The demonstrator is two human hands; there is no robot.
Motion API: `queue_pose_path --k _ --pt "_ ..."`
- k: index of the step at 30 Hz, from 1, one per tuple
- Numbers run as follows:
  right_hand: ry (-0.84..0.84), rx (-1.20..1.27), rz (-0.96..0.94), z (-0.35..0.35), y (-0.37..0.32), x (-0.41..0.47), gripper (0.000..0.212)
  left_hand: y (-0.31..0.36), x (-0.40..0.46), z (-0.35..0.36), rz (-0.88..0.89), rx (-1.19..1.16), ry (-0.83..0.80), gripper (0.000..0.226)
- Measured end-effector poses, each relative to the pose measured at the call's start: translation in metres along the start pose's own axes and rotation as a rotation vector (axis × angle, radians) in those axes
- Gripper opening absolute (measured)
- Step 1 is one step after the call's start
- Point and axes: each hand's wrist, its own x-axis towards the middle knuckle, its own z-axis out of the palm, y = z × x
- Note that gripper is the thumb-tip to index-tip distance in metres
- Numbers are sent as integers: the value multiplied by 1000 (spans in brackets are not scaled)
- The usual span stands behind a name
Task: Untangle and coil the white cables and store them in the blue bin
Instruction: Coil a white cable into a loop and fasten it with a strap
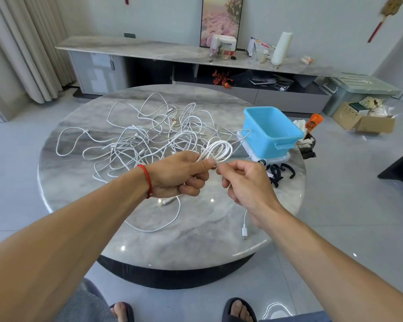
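left hand [177, 175] pinches the small white cable coil [218, 149] — right hand [244, 180], gripping its tail, should wrap loops snug and even.

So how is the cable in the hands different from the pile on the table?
The coil is wound into neat, even loops and held up by the left hand; the pile sprawls tangled and loose across the table. The coil is compact; the pile spreads wide. Both are white.
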Motion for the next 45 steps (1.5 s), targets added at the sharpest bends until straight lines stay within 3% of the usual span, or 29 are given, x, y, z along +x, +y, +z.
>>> queue_pose_path --k 6,11,15,20,24,28,30,33,35,38,42,45 --pt "-23 -102 -63 5 -2 -1 26 -4 3 11 -2 84 48 61" --pt "-67 -95 -37 2 -1 -3 33 -2 5 18 70 6 196 40" --pt "-296 -13 103 -10 5 3 38 3 1 15 109 -53 248 41" --pt "-419 72 301 -38 20 20 22 9 -6 16 102 -63 179 37" --pt "-406 336 476 -52 29 29 21 11 -10 24 133 -34 119 29" --pt "-531 453 558 -43 31 22 12 15 -14 32 211 -64 85 30" --pt "-558 476 538 -33 30 20 11 17 -16 35 233 -87 59 29" --pt "-445 574 444 -28 25 27 11 21 -22 37 215 -64 37 29" --pt "-370 628 313 -35 22 37 12 22 -26 36 203 61 28 36" --pt "-388 672 194 -45 11 40 16 21 -34 38 204 270 -4 36" --pt "-448 564 7 -44 -16 19 12 21 -44 42 297 685 93 33" --pt "-345 220 -266 -43 -25 6 12 18 -48 39 375 901 135 27"
